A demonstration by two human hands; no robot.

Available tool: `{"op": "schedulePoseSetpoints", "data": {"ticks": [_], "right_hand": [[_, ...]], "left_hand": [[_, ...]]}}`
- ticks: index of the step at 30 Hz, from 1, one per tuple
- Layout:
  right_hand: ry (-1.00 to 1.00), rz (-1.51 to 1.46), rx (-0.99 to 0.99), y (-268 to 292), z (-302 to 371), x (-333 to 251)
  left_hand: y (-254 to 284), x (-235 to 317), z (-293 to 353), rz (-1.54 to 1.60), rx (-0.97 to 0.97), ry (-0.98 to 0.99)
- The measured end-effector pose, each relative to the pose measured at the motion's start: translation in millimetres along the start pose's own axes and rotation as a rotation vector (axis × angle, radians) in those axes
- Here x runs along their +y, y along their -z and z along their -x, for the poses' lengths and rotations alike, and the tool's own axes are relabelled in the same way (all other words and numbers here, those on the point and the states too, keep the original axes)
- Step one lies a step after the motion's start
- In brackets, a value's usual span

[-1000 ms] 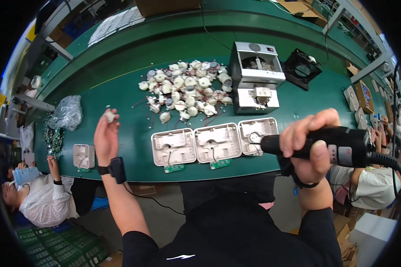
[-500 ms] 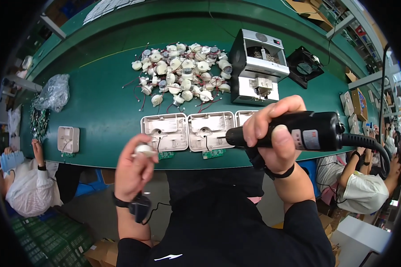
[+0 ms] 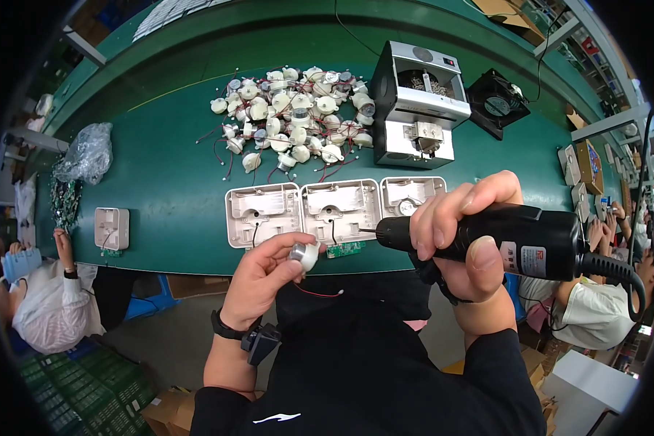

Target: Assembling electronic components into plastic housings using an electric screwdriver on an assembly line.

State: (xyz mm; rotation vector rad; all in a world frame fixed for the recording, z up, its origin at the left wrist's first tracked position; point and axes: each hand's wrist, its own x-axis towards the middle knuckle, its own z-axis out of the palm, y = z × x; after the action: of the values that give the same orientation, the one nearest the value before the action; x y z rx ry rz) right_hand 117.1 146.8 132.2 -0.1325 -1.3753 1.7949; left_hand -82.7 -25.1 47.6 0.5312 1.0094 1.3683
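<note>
Between the fingertips of my left hand (image 3: 265,276) is a small round buzzer-like part (image 3: 305,256), white with a silver end and a thin red wire hanging down. My right hand (image 3: 469,232) is wrapped round a black electric screwdriver (image 3: 519,240); its bit points left over the table. Three white plastic housings lie open side by side: the left housing (image 3: 241,231), the middle housing (image 3: 314,231) and the right housing (image 3: 429,183). A round part (image 3: 408,207) sits in the right one. A green circuit board (image 3: 346,250) hangs by the middle housing's near edge.
Behind the housings lies a pile of round white parts with wires (image 3: 291,116). A screw feeder (image 3: 421,105) and a black fan (image 3: 498,103) stand at the back right. Farther left are another housing (image 3: 112,227) and a plastic bag (image 3: 87,152). Other people sit at both sides.
My left hand has moved right with the round part, from beside the left housing to before the gap between the left and middle ones. The screwdriver has shifted slightly right and down.
</note>
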Motion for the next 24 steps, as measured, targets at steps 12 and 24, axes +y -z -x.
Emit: {"op": "schedulePoseSetpoints", "data": {"ticks": [12, 24], "right_hand": [[0.036, 0.137, 0.057, 5, 3, 2], [0.009, 0.098, 0.076, 12, 4, 18]], "left_hand": [[-13, 3, -27, -1.241, 0.25, -0.534], [-23, -13, -60, -1.583, 0.22, -0.555]]}}
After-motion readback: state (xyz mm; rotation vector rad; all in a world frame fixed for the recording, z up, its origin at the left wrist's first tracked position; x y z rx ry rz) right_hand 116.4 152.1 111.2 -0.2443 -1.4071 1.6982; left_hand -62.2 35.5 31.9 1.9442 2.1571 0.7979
